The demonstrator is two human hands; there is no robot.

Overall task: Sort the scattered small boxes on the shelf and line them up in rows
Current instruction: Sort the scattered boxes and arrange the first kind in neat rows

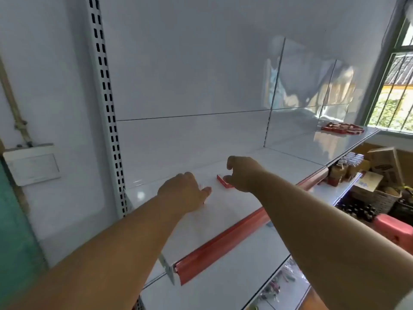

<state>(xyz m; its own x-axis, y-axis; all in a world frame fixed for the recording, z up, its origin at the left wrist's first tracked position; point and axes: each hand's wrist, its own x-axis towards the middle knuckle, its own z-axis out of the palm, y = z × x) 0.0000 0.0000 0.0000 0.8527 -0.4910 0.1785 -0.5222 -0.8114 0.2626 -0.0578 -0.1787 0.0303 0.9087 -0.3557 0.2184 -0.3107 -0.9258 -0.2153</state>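
Observation:
A small red box [224, 181] lies flat on the white shelf [234, 211]. My right hand [242, 175] hovers over its right end, the thumb touching it and the curled fingers raised clear of it. To the left, my left hand [184, 191] lies palm down on the shelf over another small box [203, 202], of which only a red sliver shows under the thumb. Its fingers are hidden behind the hand. Several more red boxes [342, 128] lie scattered at the shelf's far right end.
Clear dividers [273, 90] stand upright across the shelf to the right. A red price rail [223, 247] runs along the front edge. A slotted upright [107, 108] bounds the left. Below right are bottles [344, 166], cardboard boxes [384, 166] and a basket [377, 198].

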